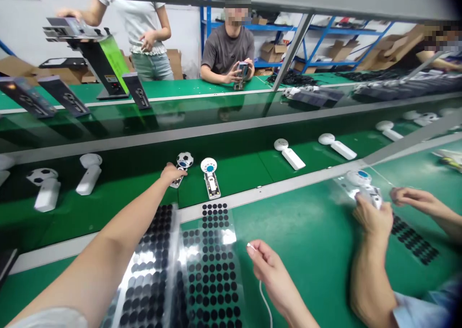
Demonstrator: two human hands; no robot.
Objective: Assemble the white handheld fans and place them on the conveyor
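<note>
My left hand (173, 173) reaches onto the green conveyor belt. Its fingers close over the body of a small device with a soccer-ball-patterned round head (185, 159); the palm hides part of that body. Just right of it lies a similar device (212, 178), its round head showing a blue disc and its body bearing a white piece. Over the green bench, my right hand (265, 265) pinches a thin white cable (266, 301) near its end, and the cable hangs down below the fingers. Between my arms lie clear sheets of black round stickers (216, 260).
More white round-headed devices (290, 154) lie along the belt. At right, a co-worker's hands (375, 212) handle another device beside a sticker sheet (415, 239). Across the belt, two people work near upright boxes (65, 94) and a black-and-green stand (108, 68). A metal beam crosses overhead.
</note>
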